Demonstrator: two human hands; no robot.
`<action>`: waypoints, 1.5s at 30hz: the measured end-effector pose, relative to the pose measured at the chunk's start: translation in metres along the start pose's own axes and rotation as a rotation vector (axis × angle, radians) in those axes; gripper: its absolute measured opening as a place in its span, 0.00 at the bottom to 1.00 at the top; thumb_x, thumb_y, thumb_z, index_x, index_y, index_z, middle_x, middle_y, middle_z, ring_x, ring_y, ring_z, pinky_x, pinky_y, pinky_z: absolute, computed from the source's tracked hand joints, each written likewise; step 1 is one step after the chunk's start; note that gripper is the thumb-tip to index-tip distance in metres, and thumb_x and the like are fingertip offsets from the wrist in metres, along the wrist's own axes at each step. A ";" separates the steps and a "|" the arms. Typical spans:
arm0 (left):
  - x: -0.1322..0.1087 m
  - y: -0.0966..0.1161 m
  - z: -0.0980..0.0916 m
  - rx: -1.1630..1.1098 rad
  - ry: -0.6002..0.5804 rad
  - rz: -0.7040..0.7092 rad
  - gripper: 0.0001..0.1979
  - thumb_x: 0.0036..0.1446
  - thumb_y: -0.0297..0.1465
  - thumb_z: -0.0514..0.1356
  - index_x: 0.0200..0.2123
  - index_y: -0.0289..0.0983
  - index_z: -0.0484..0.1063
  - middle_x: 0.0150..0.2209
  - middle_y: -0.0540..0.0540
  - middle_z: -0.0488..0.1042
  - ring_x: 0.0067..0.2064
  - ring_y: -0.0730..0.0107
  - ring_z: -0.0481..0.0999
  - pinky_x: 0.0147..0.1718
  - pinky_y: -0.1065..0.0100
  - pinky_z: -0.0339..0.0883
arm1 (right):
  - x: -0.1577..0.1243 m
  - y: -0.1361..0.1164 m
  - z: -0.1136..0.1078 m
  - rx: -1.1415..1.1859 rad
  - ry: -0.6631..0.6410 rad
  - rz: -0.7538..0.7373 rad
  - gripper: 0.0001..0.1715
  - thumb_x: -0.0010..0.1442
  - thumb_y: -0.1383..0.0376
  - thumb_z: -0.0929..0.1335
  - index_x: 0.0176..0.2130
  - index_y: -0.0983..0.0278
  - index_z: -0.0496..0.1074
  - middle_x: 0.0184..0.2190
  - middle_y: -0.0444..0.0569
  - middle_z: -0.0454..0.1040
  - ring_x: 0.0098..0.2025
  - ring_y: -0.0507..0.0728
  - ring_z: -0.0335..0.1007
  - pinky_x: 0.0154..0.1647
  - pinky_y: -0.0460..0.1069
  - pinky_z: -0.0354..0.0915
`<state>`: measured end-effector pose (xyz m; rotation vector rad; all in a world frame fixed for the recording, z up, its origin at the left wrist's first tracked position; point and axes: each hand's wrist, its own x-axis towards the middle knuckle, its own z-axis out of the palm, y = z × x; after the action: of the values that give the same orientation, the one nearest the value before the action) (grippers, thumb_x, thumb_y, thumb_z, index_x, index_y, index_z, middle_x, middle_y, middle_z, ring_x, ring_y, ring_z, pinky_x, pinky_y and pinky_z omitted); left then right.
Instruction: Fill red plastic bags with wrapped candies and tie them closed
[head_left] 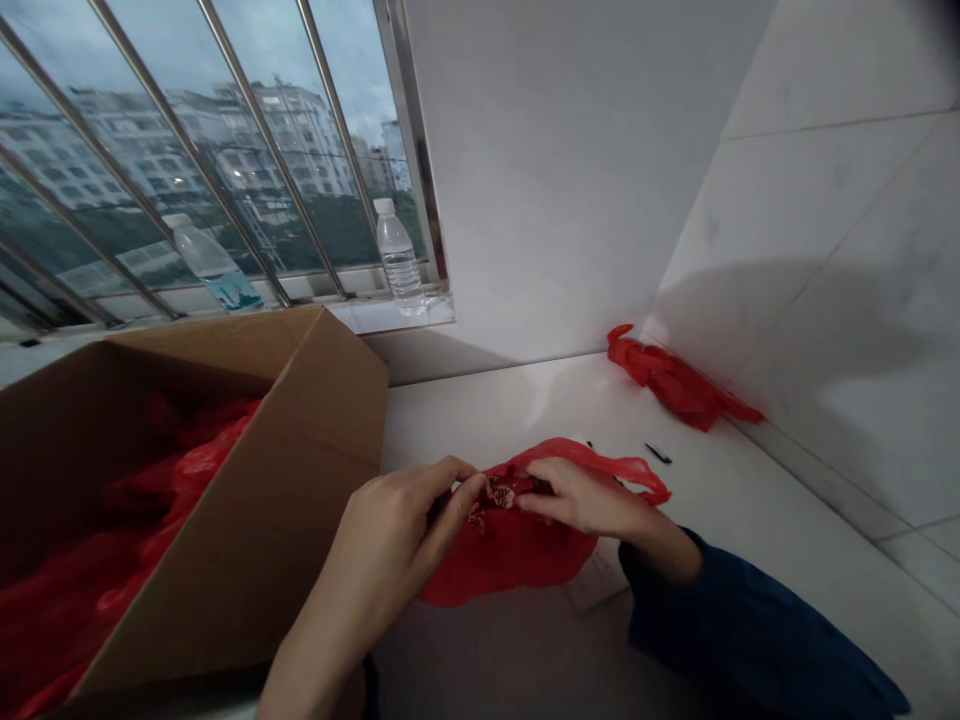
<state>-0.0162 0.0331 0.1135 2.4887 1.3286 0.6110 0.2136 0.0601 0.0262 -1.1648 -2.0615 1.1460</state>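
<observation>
Over the red bag [517, 560] | left hand [401, 510]: pinching patterned piece [501, 493] | right hand [577, 497]: touching it, can't tell grip

Dark blue sleeve [735, 620], bare fingers [453, 520]

A tall-sided brown cardboard box [322, 470] walls off the left of a smooth white worktop [480, 408] as a crumpled red plastic bag [679, 385] blocks the far corner; an open lane runs behind the spread, thin red plastic bag [514, 556] in the middle.
</observation>
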 end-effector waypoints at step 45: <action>0.025 -0.012 -0.005 -0.233 0.474 -0.191 0.15 0.56 0.41 0.65 0.43 0.39 0.78 0.37 0.46 0.80 0.34 0.64 0.79 0.33 0.69 0.72 | -0.050 -0.014 -0.093 0.137 0.753 -0.287 0.10 0.60 0.57 0.70 0.32 0.61 0.71 0.52 0.50 0.72 0.53 0.58 0.69 0.50 0.53 0.67</action>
<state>-0.0149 0.0608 0.1195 2.0729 1.5227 1.2827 0.3021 0.0522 0.0853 -0.9861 -1.4736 0.5695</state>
